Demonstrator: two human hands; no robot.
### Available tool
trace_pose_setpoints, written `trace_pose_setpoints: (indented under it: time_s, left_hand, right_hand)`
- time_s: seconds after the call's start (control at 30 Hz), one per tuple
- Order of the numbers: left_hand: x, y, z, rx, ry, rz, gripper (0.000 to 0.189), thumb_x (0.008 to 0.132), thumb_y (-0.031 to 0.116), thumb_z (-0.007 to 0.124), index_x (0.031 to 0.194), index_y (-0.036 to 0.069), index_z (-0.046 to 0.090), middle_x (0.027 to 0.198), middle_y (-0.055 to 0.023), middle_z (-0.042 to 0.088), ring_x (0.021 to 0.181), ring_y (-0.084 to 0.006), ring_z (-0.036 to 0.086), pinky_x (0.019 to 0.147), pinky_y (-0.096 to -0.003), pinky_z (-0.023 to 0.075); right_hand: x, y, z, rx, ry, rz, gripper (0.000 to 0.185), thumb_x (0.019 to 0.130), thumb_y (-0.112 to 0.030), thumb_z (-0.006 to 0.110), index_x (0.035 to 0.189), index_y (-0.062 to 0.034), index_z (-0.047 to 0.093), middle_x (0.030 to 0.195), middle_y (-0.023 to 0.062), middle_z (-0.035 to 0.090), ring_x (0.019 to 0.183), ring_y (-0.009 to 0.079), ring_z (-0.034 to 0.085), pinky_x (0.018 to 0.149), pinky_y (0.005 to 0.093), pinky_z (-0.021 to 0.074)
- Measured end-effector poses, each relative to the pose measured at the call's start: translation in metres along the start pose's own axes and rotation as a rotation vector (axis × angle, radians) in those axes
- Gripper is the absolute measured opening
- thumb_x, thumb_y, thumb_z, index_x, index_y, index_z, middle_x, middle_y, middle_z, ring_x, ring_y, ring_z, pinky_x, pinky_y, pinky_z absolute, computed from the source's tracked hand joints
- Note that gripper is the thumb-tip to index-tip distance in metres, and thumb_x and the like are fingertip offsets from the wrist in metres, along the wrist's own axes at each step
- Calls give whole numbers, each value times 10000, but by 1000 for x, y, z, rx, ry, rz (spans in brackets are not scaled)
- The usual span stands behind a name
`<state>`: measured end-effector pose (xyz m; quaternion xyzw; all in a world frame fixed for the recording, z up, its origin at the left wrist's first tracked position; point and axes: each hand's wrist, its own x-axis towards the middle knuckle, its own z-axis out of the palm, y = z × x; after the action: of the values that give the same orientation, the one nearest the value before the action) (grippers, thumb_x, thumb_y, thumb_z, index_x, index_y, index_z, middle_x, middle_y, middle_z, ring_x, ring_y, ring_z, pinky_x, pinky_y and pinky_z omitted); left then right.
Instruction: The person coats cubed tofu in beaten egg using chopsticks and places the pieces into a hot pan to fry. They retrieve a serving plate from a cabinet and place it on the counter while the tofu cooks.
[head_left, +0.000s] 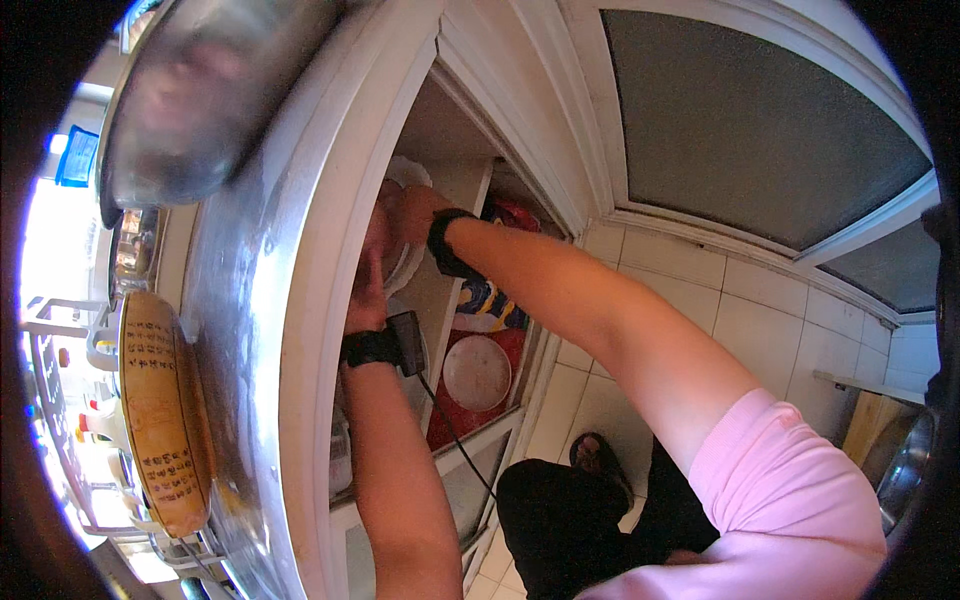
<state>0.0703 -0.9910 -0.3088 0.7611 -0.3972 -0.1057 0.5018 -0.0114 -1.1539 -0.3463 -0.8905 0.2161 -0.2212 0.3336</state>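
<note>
Both my arms reach into an open white cabinet (457, 176) under a metal counter. My left hand (367, 289), with a black wrist strap and a cabled black device, is at a pale dish with a wavy rim (411, 264) on the upper shelf. My right hand (420, 214), also with a black strap, lies close to it at the same dish. The fingers of both hands are partly hidden in shadow, so their grip is unclear. Another pale scalloped rim (409, 171) shows just behind my right hand. On the lower level a round whitish lid or plate (478, 373) rests on something red.
A steel counter (247, 300) edges the left side, bearing a large metal bowl (195, 97) and a tan oval object with writing (165, 412). Framed dark panels (735, 120) stand at the upper right. A black cable hangs from the left wrist device.
</note>
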Motion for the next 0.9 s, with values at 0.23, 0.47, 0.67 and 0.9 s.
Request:
trace_pose_setpoints:
  time_s: [0.23,0.47,0.67,0.9]
  left_hand:
    - [42,-37,-10,947,-173,-10,779,885,493,652,1437,-3,414,1493,-214,416,1392,-338,389,1151,-412,336]
    - [74,-67,-25,988,-305,-110,748,851,476,677,1402,8,482,1448,-201,489,1358,-327,451,1135,-390,355]
    - [61,-48,-16,924,-264,-198,695,863,413,684,1401,18,492,1452,-189,489,1355,-327,454,1126,-413,358]
    - [52,-26,1,122,28,-119,665,878,365,682,1412,28,477,1470,-173,467,1364,-342,430,1110,-484,359]
  right_hand:
    - [8,38,46,-73,304,-183,347,829,-295,618,897,34,705,825,277,684,765,406,690,672,472,561]
    - [-2,24,47,140,303,175,402,822,-342,682,842,59,695,808,290,679,740,405,698,626,460,563]
    - [-9,19,34,239,294,162,389,827,-315,679,781,71,683,799,310,665,718,408,690,620,449,561]
    - [-17,12,27,104,342,148,406,835,-305,693,768,95,671,725,315,637,717,426,681,634,452,555]
